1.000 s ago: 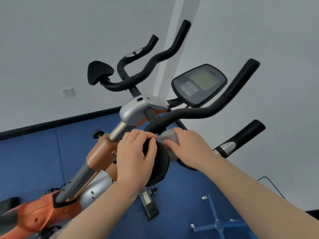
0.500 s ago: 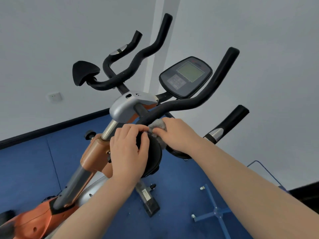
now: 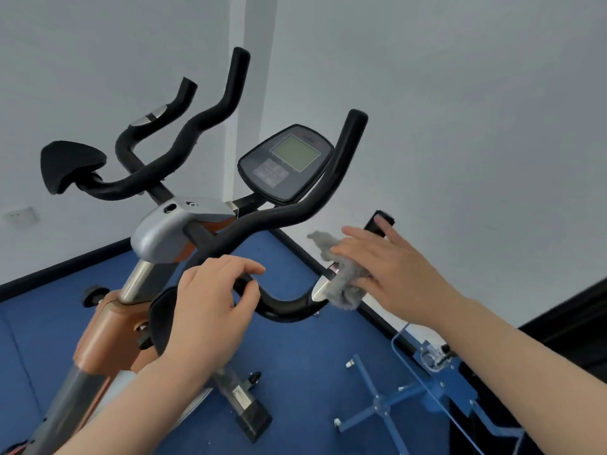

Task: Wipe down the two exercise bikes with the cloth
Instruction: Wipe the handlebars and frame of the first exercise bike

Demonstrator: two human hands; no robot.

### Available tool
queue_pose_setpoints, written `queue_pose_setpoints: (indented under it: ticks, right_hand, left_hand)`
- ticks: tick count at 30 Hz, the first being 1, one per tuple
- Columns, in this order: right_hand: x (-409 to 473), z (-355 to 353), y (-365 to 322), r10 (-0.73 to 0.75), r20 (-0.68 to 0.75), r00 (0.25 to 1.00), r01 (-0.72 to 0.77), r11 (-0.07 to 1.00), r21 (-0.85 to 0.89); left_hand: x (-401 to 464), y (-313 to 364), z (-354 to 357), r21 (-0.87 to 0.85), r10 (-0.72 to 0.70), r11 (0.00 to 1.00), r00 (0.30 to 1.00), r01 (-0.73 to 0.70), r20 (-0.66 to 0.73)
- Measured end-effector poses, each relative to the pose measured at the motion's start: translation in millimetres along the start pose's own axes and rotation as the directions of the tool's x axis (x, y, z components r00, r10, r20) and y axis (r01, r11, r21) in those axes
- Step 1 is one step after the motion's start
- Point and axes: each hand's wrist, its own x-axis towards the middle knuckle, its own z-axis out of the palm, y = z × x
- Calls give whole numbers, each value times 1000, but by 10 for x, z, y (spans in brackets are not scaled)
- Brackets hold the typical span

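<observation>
While the left hand (image 3: 210, 310) grips the bike's handlebar (image 3: 282, 308), steadying it, the right hand (image 3: 391, 270), fingers flat, should press the grey cloth (image 3: 341, 277) firmly along the bar's outer grip.

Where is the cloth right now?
In the head view, right of centre: the grey cloth lies under the right hand, pressed against the handlebar beside its silver band, below the console.

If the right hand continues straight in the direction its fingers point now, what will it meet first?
Probably the black end of the grip bar: the right hand presses the grey cloth on that bar, and its fingers point up along it toward the end. Beyond that only the white wall shows; depth is unclear.
</observation>
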Motion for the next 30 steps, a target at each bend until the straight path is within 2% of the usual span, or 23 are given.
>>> queue_pose_setpoints:
  ticks: [2,5,7,10,12,14,16,18,20,22,24,26,30]
  right_hand:
    - [-44,-34,88,70,-87,994,-76,995,-66]
    - [-106,151,-81,138,-136,981,-133,990,42]
    - [-141,211,-87,102,-141,985,-101,995,14]
    - [-107,78,180,1,-158,988,-32,981,-191]
    - [-62,-9,266,-3,-152,988,-25,983,-180]
    - [-42,-5,261,33,-175,984,-49,995,-88]
    - [-22,17,204,112,-221,969,-95,992,83]
    - [20,40,113,232,-298,926,-146,947,286]
    - [87,35,-56,308,-337,890,-122,872,473]
    - [197,4,-274,284,-275,919,-61,790,610]
    - [366,25,-452,191,-164,968,-31,739,673]
    - [582,100,-563,101,-116,988,2,744,668]
    - [1084,218,-714,-15,-107,994,81,753,653]
  left_hand:
    - [-1,17,3,2,-9,1000,1000,9,-9]
    - [7,20,22,18,-13,1000,1000,14,-20]
    - [14,24,29,15,-32,999,999,33,-29]
    - [16,29,31,-8,-36,999,998,36,-53]
    - [-4,40,25,-48,-63,997,993,59,-103]
    - [-41,73,11,-68,-119,992,974,108,-191]
    - [-76,99,-2,-75,-215,977,931,201,-296]
    - [-108,107,-16,-63,-317,947,879,316,-356]
    - [-140,56,-18,-64,-370,925,847,375,-381]
    - [-172,-16,-7,-124,-415,908,812,401,-411]
    - [-201,-70,6,-189,-459,887,771,421,-440]
    - [-228,-96,15,-215,-486,873,747,438,-453]
    - [-281,-141,-6,-182,-474,878,756,442,-452]
